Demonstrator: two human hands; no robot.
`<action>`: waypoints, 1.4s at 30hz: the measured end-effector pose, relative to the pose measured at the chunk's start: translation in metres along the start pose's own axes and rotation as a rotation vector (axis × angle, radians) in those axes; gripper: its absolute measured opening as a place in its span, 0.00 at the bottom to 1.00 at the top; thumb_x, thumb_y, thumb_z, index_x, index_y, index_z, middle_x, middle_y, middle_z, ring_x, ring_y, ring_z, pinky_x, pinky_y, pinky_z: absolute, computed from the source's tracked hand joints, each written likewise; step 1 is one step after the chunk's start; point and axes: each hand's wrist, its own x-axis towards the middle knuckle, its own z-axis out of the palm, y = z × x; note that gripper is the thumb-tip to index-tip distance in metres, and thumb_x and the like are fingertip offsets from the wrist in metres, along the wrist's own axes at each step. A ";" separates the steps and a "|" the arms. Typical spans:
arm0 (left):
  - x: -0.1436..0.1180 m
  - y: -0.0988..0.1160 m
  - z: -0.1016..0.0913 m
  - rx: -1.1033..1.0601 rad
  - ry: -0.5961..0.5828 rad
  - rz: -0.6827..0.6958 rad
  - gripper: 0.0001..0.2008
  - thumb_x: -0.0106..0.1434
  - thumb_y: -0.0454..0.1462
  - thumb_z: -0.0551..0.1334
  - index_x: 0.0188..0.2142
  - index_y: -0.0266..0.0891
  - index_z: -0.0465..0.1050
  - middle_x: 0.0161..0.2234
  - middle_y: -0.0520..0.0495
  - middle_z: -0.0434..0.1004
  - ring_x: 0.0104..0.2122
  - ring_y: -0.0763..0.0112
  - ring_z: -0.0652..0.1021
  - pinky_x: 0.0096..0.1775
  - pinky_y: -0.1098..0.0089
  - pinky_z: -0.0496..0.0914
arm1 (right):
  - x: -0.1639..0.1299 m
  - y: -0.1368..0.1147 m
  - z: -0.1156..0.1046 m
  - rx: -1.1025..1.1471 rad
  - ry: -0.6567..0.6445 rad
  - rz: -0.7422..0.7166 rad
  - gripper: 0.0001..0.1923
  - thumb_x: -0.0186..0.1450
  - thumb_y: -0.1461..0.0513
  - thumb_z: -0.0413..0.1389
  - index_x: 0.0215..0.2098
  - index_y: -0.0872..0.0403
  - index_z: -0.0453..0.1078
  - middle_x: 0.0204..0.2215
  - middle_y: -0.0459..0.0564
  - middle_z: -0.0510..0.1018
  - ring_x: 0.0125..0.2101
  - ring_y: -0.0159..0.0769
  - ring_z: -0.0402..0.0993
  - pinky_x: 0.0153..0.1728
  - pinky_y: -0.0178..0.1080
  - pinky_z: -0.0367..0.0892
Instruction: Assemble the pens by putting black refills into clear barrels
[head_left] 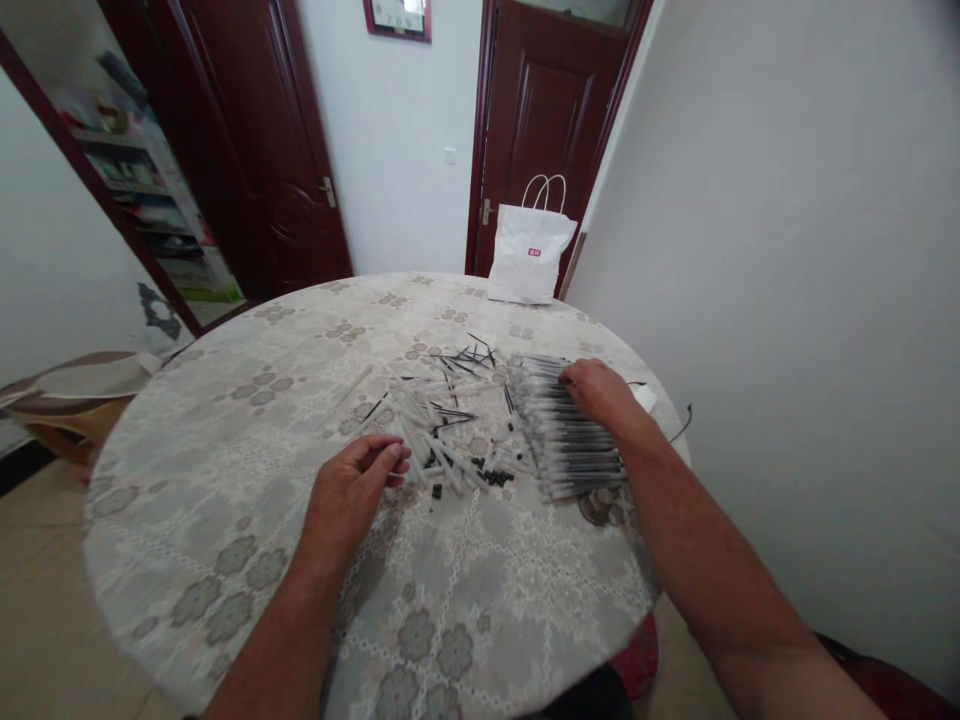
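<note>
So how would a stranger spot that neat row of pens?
Find the round, flower-patterned table, then look at its right side, nearer than the white paper bag. The row of pens lies there, with the right hand at its far end. Unlike the loose white tubes to its left, its pieces lie side by side.

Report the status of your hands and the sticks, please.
Right hand at row of pen-like sticks. Left hand beside loose whitish tubes, grip unclear. Small black pieces near tubes; white bag clear of hands.
</note>
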 end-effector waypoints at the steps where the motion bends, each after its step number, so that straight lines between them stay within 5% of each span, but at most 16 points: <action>1: 0.000 0.000 0.000 -0.007 0.002 -0.002 0.18 0.58 0.48 0.69 0.41 0.36 0.79 0.37 0.41 0.84 0.34 0.61 0.83 0.37 0.63 0.79 | 0.000 -0.001 0.001 0.005 0.011 0.001 0.16 0.70 0.66 0.52 0.49 0.55 0.78 0.45 0.59 0.79 0.49 0.45 0.72 0.52 0.40 0.63; 5: -0.001 0.001 0.001 -0.021 0.015 -0.014 0.17 0.57 0.47 0.70 0.40 0.36 0.79 0.36 0.41 0.84 0.33 0.61 0.83 0.35 0.64 0.78 | -0.003 -0.013 -0.001 0.055 0.076 -0.012 0.16 0.71 0.65 0.51 0.51 0.56 0.77 0.46 0.60 0.79 0.50 0.44 0.71 0.53 0.40 0.62; 9: -0.001 -0.001 0.002 -0.014 0.043 -0.033 0.16 0.57 0.46 0.70 0.39 0.36 0.79 0.35 0.41 0.84 0.32 0.62 0.82 0.33 0.66 0.78 | -0.015 -0.055 -0.012 0.166 0.092 -0.102 0.15 0.72 0.63 0.49 0.49 0.54 0.77 0.47 0.57 0.81 0.49 0.43 0.73 0.51 0.40 0.63; 14: 0.000 -0.003 0.001 -0.016 0.062 -0.036 0.15 0.57 0.46 0.69 0.38 0.36 0.79 0.34 0.41 0.83 0.31 0.62 0.82 0.30 0.68 0.76 | -0.038 -0.129 -0.014 0.268 -0.139 -0.319 0.11 0.70 0.60 0.55 0.47 0.50 0.76 0.42 0.54 0.83 0.42 0.42 0.78 0.42 0.38 0.65; 18: -0.001 -0.005 -0.002 -0.020 0.067 -0.027 0.14 0.58 0.45 0.68 0.38 0.37 0.79 0.34 0.41 0.84 0.32 0.61 0.82 0.29 0.68 0.76 | -0.050 -0.165 0.003 0.191 -0.208 -0.309 0.13 0.66 0.59 0.58 0.49 0.51 0.74 0.42 0.56 0.82 0.42 0.45 0.79 0.40 0.39 0.66; 26: -0.003 -0.002 0.000 -0.037 0.069 -0.018 0.11 0.59 0.43 0.67 0.37 0.37 0.79 0.33 0.41 0.83 0.30 0.64 0.81 0.27 0.70 0.74 | -0.042 -0.178 0.032 0.340 -0.204 -0.292 0.16 0.68 0.59 0.56 0.52 0.56 0.73 0.44 0.59 0.81 0.45 0.43 0.77 0.45 0.38 0.65; 36: -0.002 -0.008 0.001 -0.082 0.039 -0.021 0.09 0.58 0.41 0.67 0.35 0.38 0.80 0.32 0.42 0.83 0.29 0.64 0.81 0.25 0.71 0.72 | -0.036 -0.184 0.039 0.780 -0.034 -0.226 0.14 0.68 0.61 0.55 0.49 0.56 0.76 0.36 0.51 0.83 0.36 0.38 0.77 0.42 0.37 0.67; 42: -0.005 -0.001 0.004 -0.104 -0.017 -0.023 0.11 0.59 0.43 0.67 0.36 0.38 0.81 0.33 0.40 0.83 0.29 0.63 0.81 0.25 0.71 0.72 | -0.041 -0.179 0.037 1.043 0.037 -0.127 0.20 0.73 0.54 0.49 0.57 0.53 0.69 0.33 0.48 0.80 0.27 0.34 0.74 0.34 0.36 0.68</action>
